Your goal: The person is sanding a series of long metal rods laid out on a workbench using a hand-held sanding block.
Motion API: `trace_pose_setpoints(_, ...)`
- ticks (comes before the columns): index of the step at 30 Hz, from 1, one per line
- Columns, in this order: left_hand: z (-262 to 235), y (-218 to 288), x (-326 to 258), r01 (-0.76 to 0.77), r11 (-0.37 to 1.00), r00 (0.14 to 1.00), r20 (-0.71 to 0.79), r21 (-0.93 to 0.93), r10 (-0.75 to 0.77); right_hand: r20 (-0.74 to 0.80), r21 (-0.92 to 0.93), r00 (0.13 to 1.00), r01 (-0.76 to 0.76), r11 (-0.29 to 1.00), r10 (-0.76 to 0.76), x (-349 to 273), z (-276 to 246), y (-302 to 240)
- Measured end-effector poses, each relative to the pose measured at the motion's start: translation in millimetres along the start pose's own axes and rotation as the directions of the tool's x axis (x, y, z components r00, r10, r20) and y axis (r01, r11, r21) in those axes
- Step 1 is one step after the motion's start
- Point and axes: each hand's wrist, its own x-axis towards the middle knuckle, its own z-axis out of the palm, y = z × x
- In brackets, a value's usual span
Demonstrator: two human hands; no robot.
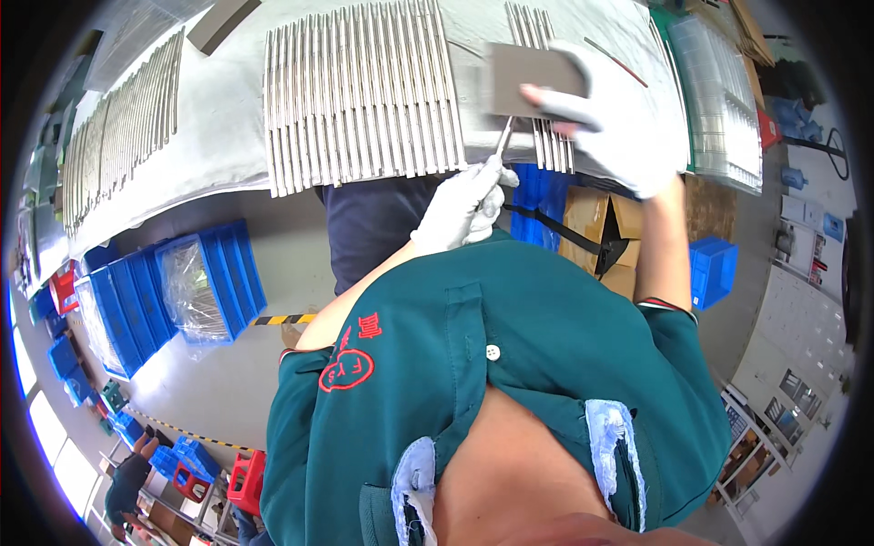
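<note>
My left hand (460,209), in a white glove, is closed around the near end of a thin shiny metal rod (503,144) at the table's front edge. The rod points away from me, and its far part is hidden under a flat grey-brown block (523,80). My right hand (628,118), gloved with bare fingertips showing, grips this block from its right side and is slightly blurred. Below the block lies a small group of metal rods (552,150), partly covered. To the left, a wide row of similar rods (360,100) lies side by side on the white cloth (218,109).
Another row of rods (127,127) lies at the far left, near a second grey-brown block (218,25). Clear plastic trays (719,100) stand at the right end. Blue crates (168,296) and a cardboard box (592,218) sit below the table. Another person (127,487) is distant, lower left.
</note>
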Motion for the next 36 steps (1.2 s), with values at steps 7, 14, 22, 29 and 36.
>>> trace_pose_setpoints(7,4,2,-1,0.009,1.000,1.000,0.030,-0.015,-0.008,-0.058,0.059,0.998,-0.026,0.998,0.029,-4,12,6)
trace_pose_setpoints(14,7,-2,4,-0.009,0.999,1.000,0.008,0.037,0.009,-0.078,0.184,0.987,-0.125,0.975,0.141,-59,14,66)
trace_pose_setpoints(22,2,-1,6,0.033,0.998,0.996,0.082,-0.044,-0.029,-0.105,0.118,0.994,0.021,0.993,-0.008,-43,15,29)
trace_pose_setpoints(29,7,-3,7,-0.034,0.997,0.999,-0.012,0.065,0.035,0.006,0.067,0.997,-0.073,0.995,0.073,-19,0,8)
trace_pose_setpoints(36,9,1,4,-0.048,0.985,0.998,-0.028,0.167,0.054,-0.133,0.070,0.991,0.026,0.997,-0.017,-18,24,17)
